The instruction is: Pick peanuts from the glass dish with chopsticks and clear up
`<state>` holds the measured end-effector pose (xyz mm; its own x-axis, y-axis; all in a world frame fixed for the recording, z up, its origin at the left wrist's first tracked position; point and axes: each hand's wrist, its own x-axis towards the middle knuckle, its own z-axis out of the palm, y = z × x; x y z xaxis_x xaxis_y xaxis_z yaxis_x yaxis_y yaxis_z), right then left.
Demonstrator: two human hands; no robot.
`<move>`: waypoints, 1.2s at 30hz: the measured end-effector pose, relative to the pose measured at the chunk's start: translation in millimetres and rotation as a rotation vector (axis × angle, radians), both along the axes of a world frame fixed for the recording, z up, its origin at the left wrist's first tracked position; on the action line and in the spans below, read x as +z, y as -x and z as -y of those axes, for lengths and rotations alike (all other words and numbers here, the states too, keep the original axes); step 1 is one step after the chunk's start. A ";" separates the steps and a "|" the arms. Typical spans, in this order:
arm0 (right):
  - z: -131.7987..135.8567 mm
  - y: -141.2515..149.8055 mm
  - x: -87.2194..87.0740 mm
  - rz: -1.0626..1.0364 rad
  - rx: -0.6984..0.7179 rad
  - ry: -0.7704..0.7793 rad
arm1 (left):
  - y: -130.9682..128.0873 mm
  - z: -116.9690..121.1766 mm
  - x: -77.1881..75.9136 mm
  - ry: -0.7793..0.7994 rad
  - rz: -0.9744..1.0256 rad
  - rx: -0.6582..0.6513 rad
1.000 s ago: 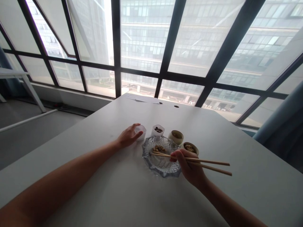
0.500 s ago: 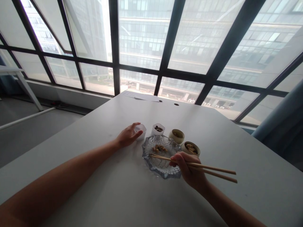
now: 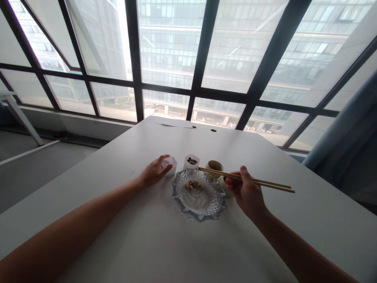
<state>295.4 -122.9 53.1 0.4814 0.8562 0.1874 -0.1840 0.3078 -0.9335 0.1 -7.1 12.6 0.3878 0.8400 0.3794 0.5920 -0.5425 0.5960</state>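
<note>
Chopsticks (image 3: 218, 172), clamped in the fingers of the right hand (image 3: 249, 192), reach over the far side of the glass bowl (image 3: 203, 204). Left hand (image 3: 154, 171): thumb and fingers spread at a translucent cup (image 3: 171, 169); I cannot tell whether they grip. Bench (image 3: 141, 236) white, smooth. Room: black-framed windows (image 3: 167, 39), blue curtain (image 3: 335, 129) right. Paper (image 3: 173, 123) at far edge; any print too small for me to read.

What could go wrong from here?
The right hand is close to the partly hidden cup beside the glass dish and might knock it. Anything pinched in the chopsticks, too small to confirm, could slip. The left hand, thumb and fingers about the translucent cup, could tip it.
</note>
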 end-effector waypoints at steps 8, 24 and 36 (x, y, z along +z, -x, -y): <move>-4.9 -17.2 9.5 -0.040 0.098 -0.079 | -0.4 1.3 0.2 -0.008 -0.011 0.003; -0.2 -24.5 14.0 0.289 -0.089 -0.188 | -0.1 4.9 3.9 -0.037 -0.083 0.057; 7.6 -26.2 10.7 0.571 -0.127 -0.259 | -0.5 -1.7 -0.4 -0.011 -0.092 0.138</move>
<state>321.6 -130.5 63.9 0.3391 0.6920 0.6373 0.3728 0.5232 -0.7664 0.6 -5.4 12.3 0.3025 0.8839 0.3568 0.7130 -0.4582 0.5307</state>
